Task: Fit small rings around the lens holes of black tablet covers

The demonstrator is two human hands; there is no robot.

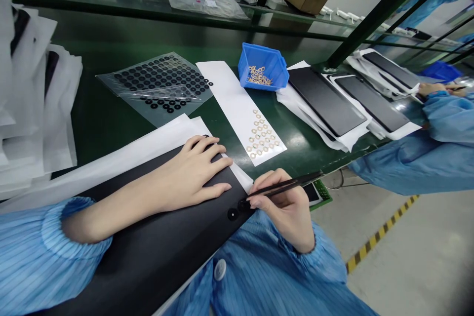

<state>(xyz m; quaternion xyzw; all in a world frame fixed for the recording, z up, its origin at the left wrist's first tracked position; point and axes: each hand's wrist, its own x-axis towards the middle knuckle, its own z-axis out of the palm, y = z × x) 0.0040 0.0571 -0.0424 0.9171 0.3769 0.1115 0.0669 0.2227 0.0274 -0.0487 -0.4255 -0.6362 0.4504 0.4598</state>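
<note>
My left hand (196,173) lies flat with its fingers spread on a long black panel (159,247), which rests on white sheets (148,148) at the bench edge. Between the thumb and fingers of my right hand (285,202) is a pair of black tweezers (285,185). Their tips are hidden by my fingers, at the panel's right end. A small black disc (243,205) shows there below my fingertips; whether the tweezers grip it I cannot tell. Just left of it, another black disc (232,214) lies on the panel.
Behind the panel lie a clear sheet of black rings (159,79) and a white strip (229,94) bearing small gold rings (262,140). A blue bin (259,61) holds more rings. Black panels (326,98) on white sheets lie right, near a co-worker's blue sleeve (450,118). White sheets (33,98) stand left.
</note>
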